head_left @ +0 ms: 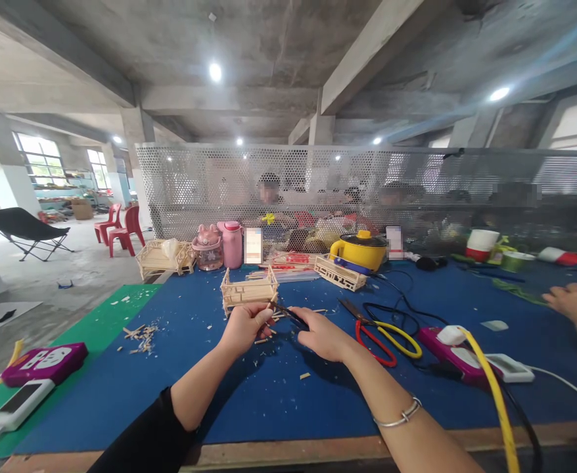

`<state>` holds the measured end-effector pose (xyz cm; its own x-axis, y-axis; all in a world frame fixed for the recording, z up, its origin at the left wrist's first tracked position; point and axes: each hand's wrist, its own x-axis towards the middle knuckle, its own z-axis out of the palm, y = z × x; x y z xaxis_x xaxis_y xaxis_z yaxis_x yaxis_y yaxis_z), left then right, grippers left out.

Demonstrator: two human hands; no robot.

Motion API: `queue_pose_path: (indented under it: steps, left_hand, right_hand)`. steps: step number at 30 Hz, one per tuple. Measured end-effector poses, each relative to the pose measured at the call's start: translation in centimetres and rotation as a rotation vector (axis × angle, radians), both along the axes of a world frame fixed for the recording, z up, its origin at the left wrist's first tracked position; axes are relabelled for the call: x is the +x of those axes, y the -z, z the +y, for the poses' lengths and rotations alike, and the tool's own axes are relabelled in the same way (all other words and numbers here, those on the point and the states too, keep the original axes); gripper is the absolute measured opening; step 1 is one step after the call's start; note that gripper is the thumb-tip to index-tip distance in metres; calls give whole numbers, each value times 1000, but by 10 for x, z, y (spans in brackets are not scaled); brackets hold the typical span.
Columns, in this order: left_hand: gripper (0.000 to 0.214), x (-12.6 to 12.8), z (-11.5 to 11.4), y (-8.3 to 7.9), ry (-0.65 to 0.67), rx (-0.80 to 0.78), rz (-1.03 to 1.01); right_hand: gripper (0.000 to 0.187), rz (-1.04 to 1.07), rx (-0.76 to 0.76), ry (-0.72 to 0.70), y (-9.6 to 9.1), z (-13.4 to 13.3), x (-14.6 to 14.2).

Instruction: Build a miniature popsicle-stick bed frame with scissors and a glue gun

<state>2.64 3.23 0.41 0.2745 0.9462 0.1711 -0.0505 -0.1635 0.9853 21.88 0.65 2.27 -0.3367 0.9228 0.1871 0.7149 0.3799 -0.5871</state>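
My left hand [246, 326] is closed in a pinch on a thin wooden stick [271, 302] just in front of a small stick-built frame [248, 289]. My right hand [322, 334] is closed round a dark cutting tool [291, 315] whose tip points left toward the stick. Both hands hover over the blue mat [219, 387], with wood offcuts scattered under them. A silver bangle sits on my right wrist.
Red and yellow-handled scissors [384, 338], a purple power strip [459, 358] with plugs and a yellow cable lie at right. Another person's hand [572, 302] rests at far right. A yellow pot [360, 251], pink bottles, stick models and a mesh screen stand behind. A second power strip [45, 363] lies left.
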Motion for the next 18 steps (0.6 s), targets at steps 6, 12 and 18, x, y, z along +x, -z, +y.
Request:
queue_pose_path:
  steps: [6, 12, 18]
  left_hand:
    - [28, -1, -2, 1, 10, 28, 35]
    - [36, -3, -1, 4, -24, 160, 105]
    - [38, -3, 2, 6, 47, 210, 100]
  right_hand:
    - [43, -17, 70, 55, 1, -3, -6]
    - [36, -32, 110, 114, 0, -8, -17]
    - [32, -15, 117, 92, 2, -10, -24]
